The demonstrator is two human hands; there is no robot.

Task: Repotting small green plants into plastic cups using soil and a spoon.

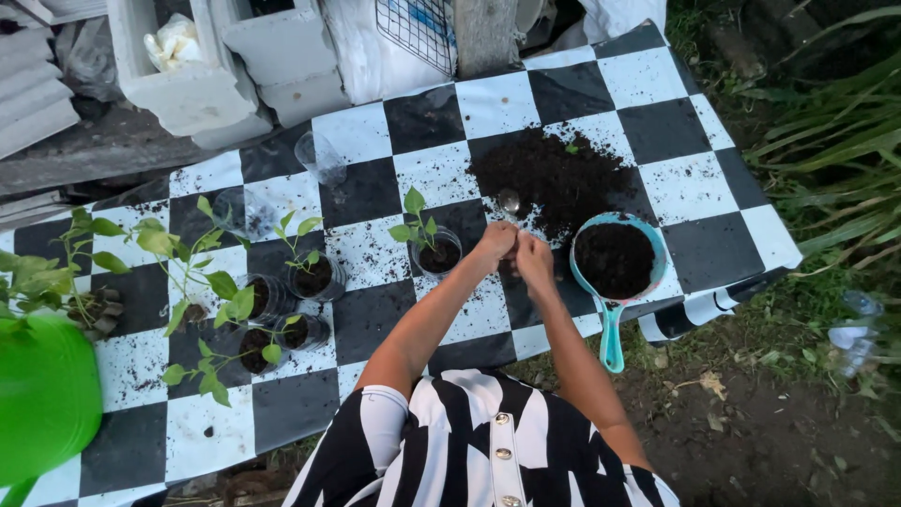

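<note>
Striped black-and-white top (469,446), then both hands (515,249) pressed together beside teal scoop (615,272) of soil.

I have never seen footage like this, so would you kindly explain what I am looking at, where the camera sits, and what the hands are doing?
There is no machine here: a person wears a camera on the head, looking down at their own two bare hands. The left hand and right hand meet over a table with a black-and-white checked cover. What they pinch between them is too small to tell. Beside them lie a pile of dark soil, a turquoise scoop full of soil, and a clear cup with a seedling. More potted seedlings stand to the left, near a green watering can.
</note>
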